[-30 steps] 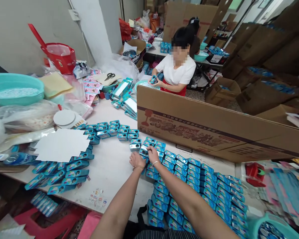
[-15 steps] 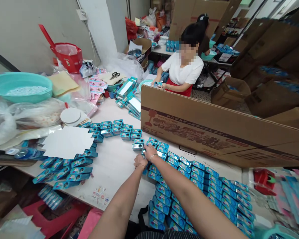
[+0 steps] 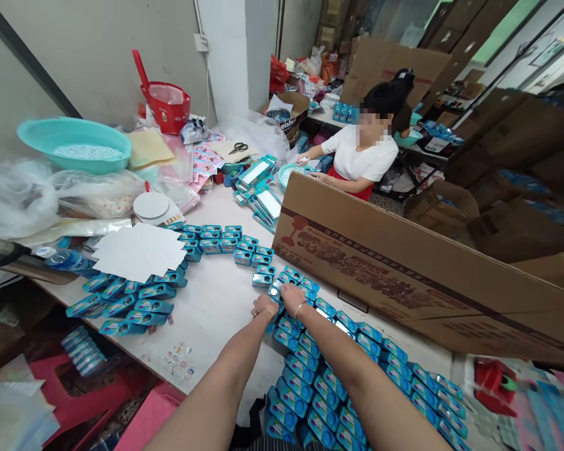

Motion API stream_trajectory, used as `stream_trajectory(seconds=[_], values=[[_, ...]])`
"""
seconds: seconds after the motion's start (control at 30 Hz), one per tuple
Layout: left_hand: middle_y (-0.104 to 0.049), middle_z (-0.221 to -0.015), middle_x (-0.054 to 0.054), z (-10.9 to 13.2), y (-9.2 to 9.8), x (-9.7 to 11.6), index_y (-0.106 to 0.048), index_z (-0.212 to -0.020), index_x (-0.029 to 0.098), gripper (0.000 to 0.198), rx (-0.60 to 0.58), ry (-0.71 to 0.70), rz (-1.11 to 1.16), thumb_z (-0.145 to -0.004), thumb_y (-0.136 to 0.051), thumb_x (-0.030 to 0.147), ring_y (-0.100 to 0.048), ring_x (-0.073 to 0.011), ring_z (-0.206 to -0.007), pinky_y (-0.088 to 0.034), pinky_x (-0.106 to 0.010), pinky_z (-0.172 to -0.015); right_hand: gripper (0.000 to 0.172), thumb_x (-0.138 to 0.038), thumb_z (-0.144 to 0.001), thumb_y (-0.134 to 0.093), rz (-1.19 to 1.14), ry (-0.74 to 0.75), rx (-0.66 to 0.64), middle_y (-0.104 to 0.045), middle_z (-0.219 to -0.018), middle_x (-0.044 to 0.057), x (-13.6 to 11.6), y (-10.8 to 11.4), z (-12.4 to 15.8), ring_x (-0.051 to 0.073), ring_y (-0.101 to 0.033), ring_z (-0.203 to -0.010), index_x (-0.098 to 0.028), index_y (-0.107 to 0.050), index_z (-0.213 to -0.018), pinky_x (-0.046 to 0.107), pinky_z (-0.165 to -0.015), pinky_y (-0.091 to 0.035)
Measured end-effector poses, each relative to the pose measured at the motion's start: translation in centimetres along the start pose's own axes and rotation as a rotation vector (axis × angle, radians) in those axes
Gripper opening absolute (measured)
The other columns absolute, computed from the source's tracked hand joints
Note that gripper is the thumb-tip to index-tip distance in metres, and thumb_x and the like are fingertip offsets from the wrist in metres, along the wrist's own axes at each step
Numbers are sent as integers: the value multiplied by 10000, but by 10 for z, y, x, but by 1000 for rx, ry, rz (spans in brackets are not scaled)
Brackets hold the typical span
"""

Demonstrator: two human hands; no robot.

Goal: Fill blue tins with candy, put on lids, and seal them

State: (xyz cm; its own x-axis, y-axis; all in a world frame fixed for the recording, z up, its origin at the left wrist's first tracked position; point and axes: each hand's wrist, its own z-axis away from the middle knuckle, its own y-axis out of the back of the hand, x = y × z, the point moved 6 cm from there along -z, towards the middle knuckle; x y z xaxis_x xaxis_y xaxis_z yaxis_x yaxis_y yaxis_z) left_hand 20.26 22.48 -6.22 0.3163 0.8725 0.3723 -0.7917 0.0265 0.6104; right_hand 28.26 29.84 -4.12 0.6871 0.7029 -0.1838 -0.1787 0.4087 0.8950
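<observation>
Both my hands are at the far left corner of a large block of small blue boxes (image 3: 295,379) on the white table. My left hand (image 3: 265,304) is closed against the left side of a blue box at this corner, its fingers bent and partly hidden. Close beside it, my right hand (image 3: 292,297) curls over the same corner box, fingers pointing down. A box top with a round window shows between the two hands. Just beyond stand two loose blue boxes (image 3: 263,276), apart from my fingers.
A long cardboard panel (image 3: 404,263) stands along the table's far side. Another person (image 3: 361,150) works behind it. Rows of blue boxes, a white card sheet (image 3: 138,252), a teal basin (image 3: 78,147) and plastic bags are on the left. A red bin (image 3: 494,386) is right.
The camera view has shifted, so the surroundings appear moved right at the back. My hands stay at the same corner of boxes. The other person's hands have moved apart near a bowl.
</observation>
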Motion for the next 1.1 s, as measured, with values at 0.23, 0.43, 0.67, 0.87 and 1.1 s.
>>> stream_trajectory(seconds=[0.23, 0.43, 0.67, 0.87, 1.1], values=[[-615, -1284, -138, -12, -7, -1, -619, -1177, 149, 366, 4, 18, -30, -880, -627, 363, -563, -287, -1215, -496, -466, -952, 347, -222, -956, -451, -36, 134, 16, -546, -1219, 92, -7, -3, 0, 228, -527, -1077, -281, -551, -1283, 299, -780, -414], [-640, -1268, -178, -15, -5, -2, -660, -1093, 181, 336, 29, 15, -58, -795, -635, 334, -588, -333, -1210, -513, -398, -903, 236, -206, -893, -555, -94, 170, -17, -567, -1152, 61, -12, -5, -17, 192, -545, -990, -241, -596, -1123, 272, -738, -387], [-608, -1299, -207, -13, -7, -5, -610, -1179, 151, 487, 26, -16, -70, -730, -678, 327, -570, -357, -1227, -520, -400, -900, 168, -227, -930, -512, -136, 59, -21, -621, -1111, 63, 0, -4, -8, 189, -596, -965, -220, -561, -1091, 278, -749, -394], [-599, -1316, -197, -14, -9, -6, -598, -1183, 150, 533, 30, -38, -55, -687, -711, 311, -566, -355, -1229, -519, -385, -902, 214, -210, -904, -559, -136, 9, -20, -613, -1161, 96, 3, -9, -4, 223, -606, -1015, -207, -570, -1117, 307, -780, -411], [-585, -1327, -204, -14, -8, -8, -590, -1196, 138, 579, 20, -25, -39, -658, -735, 294, -555, -352, -1244, -509, -382, -925, 126, -227, -888, -580, -167, -80, 62, -592, -1067, 72, 15, -5, -1, 204, -583, -935, -202, -578, -1012, 289, -718, -375]])
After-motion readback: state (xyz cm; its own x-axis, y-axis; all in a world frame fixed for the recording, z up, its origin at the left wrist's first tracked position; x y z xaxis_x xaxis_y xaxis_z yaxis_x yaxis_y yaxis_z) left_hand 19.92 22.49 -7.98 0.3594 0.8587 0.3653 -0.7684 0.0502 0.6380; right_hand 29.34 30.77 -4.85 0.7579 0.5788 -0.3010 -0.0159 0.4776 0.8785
